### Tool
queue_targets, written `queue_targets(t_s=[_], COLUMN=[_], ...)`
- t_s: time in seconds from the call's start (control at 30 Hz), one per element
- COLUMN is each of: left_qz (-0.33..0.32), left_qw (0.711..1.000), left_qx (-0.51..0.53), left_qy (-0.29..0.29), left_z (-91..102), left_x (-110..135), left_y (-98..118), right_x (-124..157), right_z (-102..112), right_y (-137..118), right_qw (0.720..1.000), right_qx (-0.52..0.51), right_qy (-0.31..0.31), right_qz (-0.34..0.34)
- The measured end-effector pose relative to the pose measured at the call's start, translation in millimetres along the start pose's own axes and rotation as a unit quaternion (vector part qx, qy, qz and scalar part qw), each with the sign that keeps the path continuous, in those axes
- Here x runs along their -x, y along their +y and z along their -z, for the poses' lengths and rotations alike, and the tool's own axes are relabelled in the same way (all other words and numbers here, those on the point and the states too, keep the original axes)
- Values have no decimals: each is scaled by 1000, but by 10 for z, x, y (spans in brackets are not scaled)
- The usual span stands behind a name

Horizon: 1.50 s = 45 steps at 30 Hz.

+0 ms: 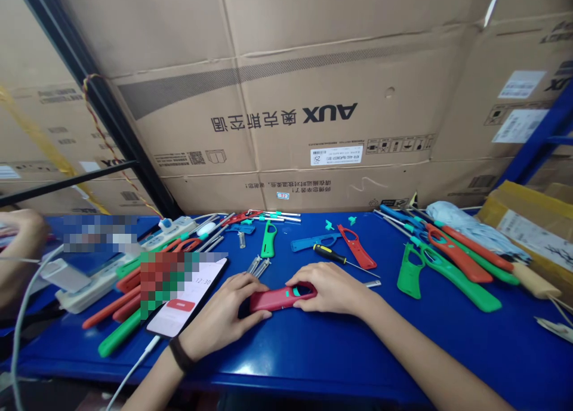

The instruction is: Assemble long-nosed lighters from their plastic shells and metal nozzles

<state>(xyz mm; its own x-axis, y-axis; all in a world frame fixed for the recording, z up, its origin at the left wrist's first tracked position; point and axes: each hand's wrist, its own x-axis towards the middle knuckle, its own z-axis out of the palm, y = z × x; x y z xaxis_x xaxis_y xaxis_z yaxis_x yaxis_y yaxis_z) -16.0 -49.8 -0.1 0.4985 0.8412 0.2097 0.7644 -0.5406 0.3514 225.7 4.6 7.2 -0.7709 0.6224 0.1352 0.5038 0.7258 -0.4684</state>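
A red plastic lighter handle (280, 297) with a teal trigger lies flat on the blue table (313, 351). My left hand (224, 315) grips its left end with the fingers closed round it. My right hand (329, 289) presses on its right end, fingers curled over the trigger part. A black-handled screwdriver (333, 256) lies just behind my right hand. Small metal parts (258, 266) lie behind my left hand.
A phone (188, 303) on a white cable lies left of my hands, beside red and green lighter bodies (119, 306) and a power strip (102, 274). More lighters (447, 262) lie to the right. Cardboard boxes (286, 101) stand behind. Another person's hand (22, 229) shows at far left.
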Motion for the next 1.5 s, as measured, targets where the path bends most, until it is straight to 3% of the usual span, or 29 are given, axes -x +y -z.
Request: queue_targets(t_s=[0.3,0.57,0.73,0.83,0.97,1.1,1.3,1.5], left_qz=[-7,23,-50,-110,-134,-145,-140,-103], left_qw=[1000,999,994,981,959,945,949,965], left_qx=[1,18,-93,-162,-244,-289,-277,-222], left_qy=[12,-21,-26,4,53,45,51,96], left_z=[-24,28,68,17,-72,-102,-206,-332], left_x=[12,-57,-62,-18,37,44,-12,-77], left_y=[-65,-37,-18,-47,-89,-65,35,35], right_x=[0,-16,-22,-16,-11,-13,-3,2], right_z=[7,-46,-99,-111,-107,-112,-116,-120], right_y=[9,42,61,45,16,-9,-31,-14], right_qw=[1000,999,1000,1000,999,999,998,997], right_qx=[19,-14,-3,15,19,32,19,-4], right_qy=[-18,-12,-11,-2,-4,5,15,55], right_qz=[-11,-43,-20,11,34,38,66,49])
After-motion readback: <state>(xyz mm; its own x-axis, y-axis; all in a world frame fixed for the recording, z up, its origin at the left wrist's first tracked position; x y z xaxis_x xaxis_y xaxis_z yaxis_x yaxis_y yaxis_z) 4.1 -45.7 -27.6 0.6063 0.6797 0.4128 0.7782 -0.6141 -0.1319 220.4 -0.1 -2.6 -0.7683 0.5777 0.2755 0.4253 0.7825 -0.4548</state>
